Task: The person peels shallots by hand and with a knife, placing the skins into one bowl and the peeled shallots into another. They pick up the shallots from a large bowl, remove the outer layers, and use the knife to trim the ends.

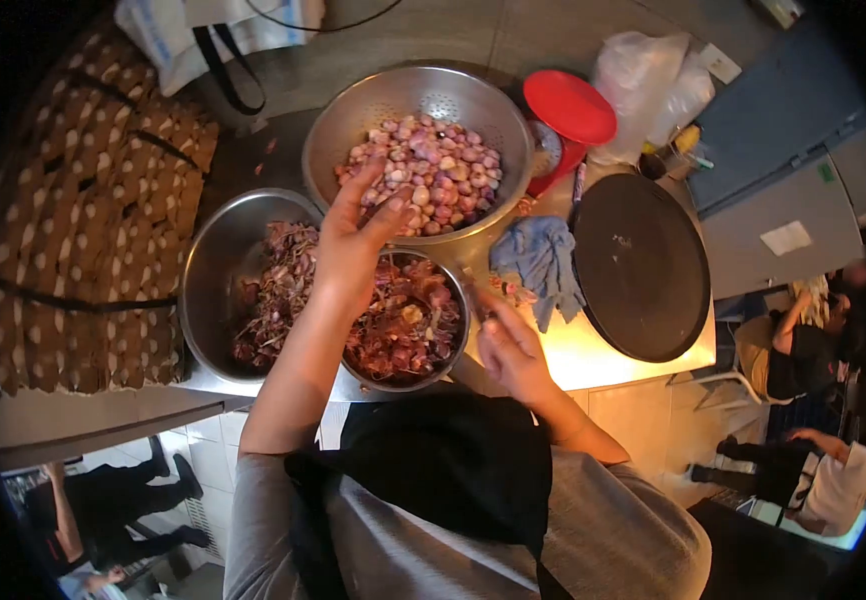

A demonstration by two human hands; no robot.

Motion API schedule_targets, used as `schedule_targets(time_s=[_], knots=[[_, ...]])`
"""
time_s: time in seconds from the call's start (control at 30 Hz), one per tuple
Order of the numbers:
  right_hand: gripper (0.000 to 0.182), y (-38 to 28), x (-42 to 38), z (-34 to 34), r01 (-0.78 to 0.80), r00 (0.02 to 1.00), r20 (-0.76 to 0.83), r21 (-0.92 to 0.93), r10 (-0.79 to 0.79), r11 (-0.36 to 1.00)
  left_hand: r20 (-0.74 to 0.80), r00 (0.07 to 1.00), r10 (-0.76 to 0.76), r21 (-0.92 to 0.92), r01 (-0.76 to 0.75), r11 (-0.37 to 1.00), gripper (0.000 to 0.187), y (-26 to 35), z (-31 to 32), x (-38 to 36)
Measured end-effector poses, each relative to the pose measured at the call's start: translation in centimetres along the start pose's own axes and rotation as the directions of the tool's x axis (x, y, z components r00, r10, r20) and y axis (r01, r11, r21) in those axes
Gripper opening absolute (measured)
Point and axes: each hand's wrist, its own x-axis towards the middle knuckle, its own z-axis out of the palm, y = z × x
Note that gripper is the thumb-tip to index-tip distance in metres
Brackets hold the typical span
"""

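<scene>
My left hand (358, 225) reaches over the near rim of a metal colander (318, 160), its fingers spread and nothing visible in them. Inside the colander lies a heap of peeled, pinkish-purple shallots (453, 175). My right hand (511, 350) is closed around a small knife (473, 290), held beside the right edge of a round metal bowl (465, 340). Reddish-brown shallot skins and scraps (408, 325) fill that bowl. Partly behind my left forearm, a larger metal bowl (213, 250) holds more dry skins (278, 290).
Blue gloves (538, 260) lie beside a round black tray (643, 270). Behind them are a red scale (568, 110) and plastic bags (638, 85). Stacked egg trays (93, 230) stand on the left. Other people (113, 510) are in the background on both sides.
</scene>
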Motion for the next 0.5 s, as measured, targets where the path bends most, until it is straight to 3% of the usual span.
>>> schedule_targets(time_s=[0.03,0.07,0.17,0.2,0.27,0.33,0.37,0.47,0.5], knots=[[0.041,0.3,-0.3,-0.7,0.102,0.988,-0.117,-0.012,-0.102,0.995,0.028,0.999,0.016,0.066,-0.018,0.998,0.031,-0.5,0.6,0.4],[0.039,0.3,-0.5,-1.7,0.1,0.968,-0.233,0.037,-0.089,0.994,0.136,0.991,0.01,0.179,-0.035,0.983,0.028,-1.6,1.1,0.7],[0.036,-0.3,-1.1,-4.7,0.166,0.907,-0.394,0.009,-0.149,0.986,0.424,0.898,-0.118,0.503,-0.125,0.855,0.02,-5.7,3.2,0.9],[0.036,-0.5,-1.4,-5.5,0.19,0.888,-0.423,-0.024,-0.182,0.982,0.49,0.846,-0.211,0.609,-0.158,0.778,0.018,-6.8,4.3,0.6],[0.037,-1.1,-1.8,-6.2,0.214,0.889,-0.415,-0.001,-0.195,0.977,0.606,0.742,-0.288,0.767,-0.448,0.459,0.016,-8.4,6.6,-0.2],[0.037,-1.0,-2.0,-6.7,0.253,0.889,-0.399,0.019,-0.224,0.967,0.627,0.623,-0.467,0.774,-0.565,0.286,0.023,-10.9,8.1,-0.9],[0.037,-0.9,-2.0,-6.8,0.255,0.885,-0.405,0.004,-0.231,0.967,0.401,0.63,-0.665,0.886,-0.452,0.105,0.032,-11.9,9.9,-1.2],[0.037,-0.3,-1.9,-6.8,0.259,0.876,-0.409,-0.047,-0.255,0.965,0.451,0.443,-0.775,0.634,-0.77,-0.071,0.04,-15.1,10.3,-1.9],[0.037,-0.3,-1.9,-6.7,0.254,0.88,-0.409,-0.027,-0.242,0.967,0.391,0.415,-0.822,0.689,-0.724,-0.038,0.043,-15.3,10.4,-1.5]])
